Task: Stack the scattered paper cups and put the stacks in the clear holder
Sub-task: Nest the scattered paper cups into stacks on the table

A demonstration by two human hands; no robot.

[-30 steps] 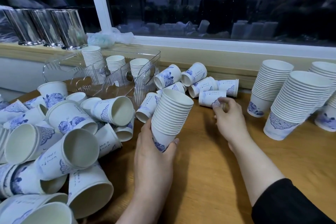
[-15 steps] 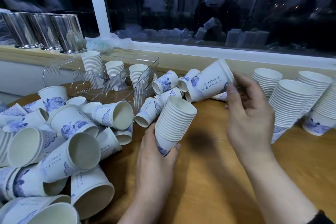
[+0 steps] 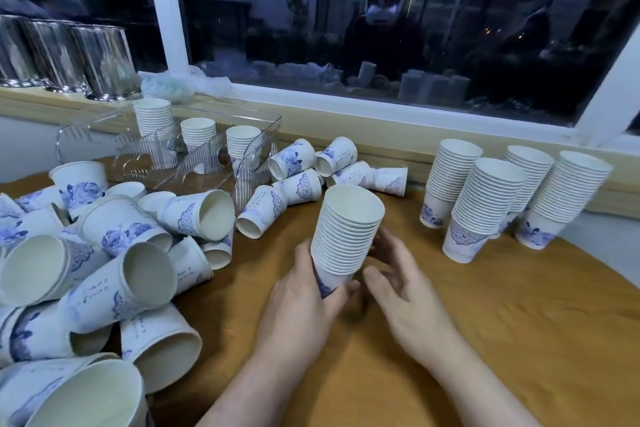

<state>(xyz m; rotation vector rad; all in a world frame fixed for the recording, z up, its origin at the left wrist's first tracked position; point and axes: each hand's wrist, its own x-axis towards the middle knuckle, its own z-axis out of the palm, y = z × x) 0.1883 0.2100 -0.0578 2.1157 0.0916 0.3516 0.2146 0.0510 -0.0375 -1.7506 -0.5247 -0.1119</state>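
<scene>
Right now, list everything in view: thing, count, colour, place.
held stack: one, white with blue print, tilted above the table centre.
standing stacks: four, white and blue, table right.
clear holder: one, transparent, back left; three short cup stacks inside.
loose cups: many, white and blue, lying on their sides behind the held stack and heaped at left.
metal canisters: at least three, silver, sill far left.
plastic bag: one, pale, crumpled on the sill.
table: one, wooden brown.
window: dark, with reflections.
left hand: grip round the held stack's base.
right hand: blurred, fingers loose, holding nothing, beside the stack.
</scene>
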